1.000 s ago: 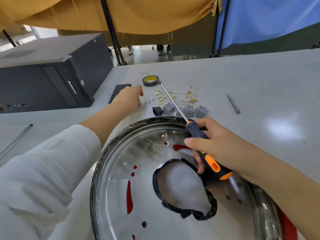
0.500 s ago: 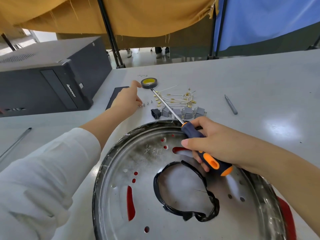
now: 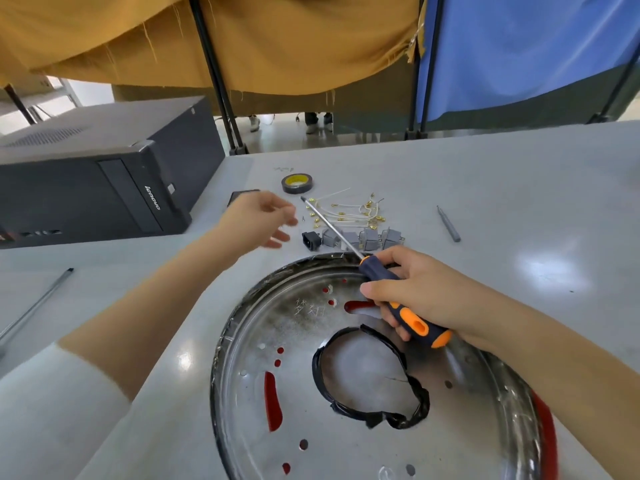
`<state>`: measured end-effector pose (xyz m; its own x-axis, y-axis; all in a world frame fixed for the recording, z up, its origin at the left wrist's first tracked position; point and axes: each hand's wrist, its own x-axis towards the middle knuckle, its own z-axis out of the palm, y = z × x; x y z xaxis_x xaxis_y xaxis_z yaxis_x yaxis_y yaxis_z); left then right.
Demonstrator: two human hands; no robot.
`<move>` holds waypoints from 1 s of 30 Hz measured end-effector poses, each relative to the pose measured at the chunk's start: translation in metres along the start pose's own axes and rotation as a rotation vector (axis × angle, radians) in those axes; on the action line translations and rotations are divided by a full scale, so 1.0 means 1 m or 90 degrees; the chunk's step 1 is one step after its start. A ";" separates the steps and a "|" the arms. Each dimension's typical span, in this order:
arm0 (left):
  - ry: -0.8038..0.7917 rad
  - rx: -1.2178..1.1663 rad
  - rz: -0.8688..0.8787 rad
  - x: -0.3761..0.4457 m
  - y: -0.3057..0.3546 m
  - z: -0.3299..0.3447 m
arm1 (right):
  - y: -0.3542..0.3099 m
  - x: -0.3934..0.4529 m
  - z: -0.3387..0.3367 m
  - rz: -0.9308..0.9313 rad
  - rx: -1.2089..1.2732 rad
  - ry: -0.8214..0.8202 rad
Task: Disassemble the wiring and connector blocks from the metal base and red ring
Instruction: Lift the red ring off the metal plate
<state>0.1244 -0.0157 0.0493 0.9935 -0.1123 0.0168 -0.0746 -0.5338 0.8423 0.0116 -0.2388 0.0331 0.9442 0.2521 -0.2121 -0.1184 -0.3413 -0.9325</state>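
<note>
Since a second ago the left hand (image 3: pixel 258 220) has lifted off the table and drawn back from the small screws (image 3: pixel 303 218), and now hovers blurred, fingers loosely spread and holding nothing.

From the head camera, the right hand (image 3: pixel 419 292) grips one screwdriver (image 3: pixel 398 296), fingers curled round its dark blue and orange handle; the shaft slants up-left over the loose parts, its tip just below the tape roll (image 3: pixel 298 183).

One round metal base (image 3: pixel 304 393) lies on the grey table (image 3: pixel 502 202) nearest the camera: shiny, scuffed, punched with small holes and slots that show red underneath, with scratched characters near the top. Its large central opening is edged with crumpled black tape (image 3: pixel 410 419). A strip of the red ring (image 3: pixel 547 431) shows past the base's right edge.

Beyond the base sits a row of four grey connector blocks (image 3: pixel 369 239) with one black socket (image 3: pixel 311 240) at the left end. Behind them lies a tangle of white wires (image 3: pixel 349 213) with brass terminals; their number cannot be told.

One grey rod (image 3: pixel 448 224) lies to the right, another tool (image 3: pixel 38 304) far left, and a black computer case (image 3: pixel 104 174) stands at the left.
</note>
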 end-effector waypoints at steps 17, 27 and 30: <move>-0.168 0.239 -0.019 -0.083 0.015 0.020 | 0.029 -0.035 -0.096 0.047 -0.176 0.463; -0.148 0.216 -0.023 -0.085 0.013 0.025 | 0.076 0.015 -0.119 0.187 -0.343 0.449; -0.145 0.220 -0.018 -0.084 0.013 0.028 | 0.072 0.012 -0.119 0.206 -0.449 0.444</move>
<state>0.0373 -0.0365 0.0437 0.9542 -0.2554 -0.1560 -0.1106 -0.7853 0.6091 0.0514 -0.3677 -0.0018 0.8941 -0.4478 0.0034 -0.4028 -0.8076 -0.4307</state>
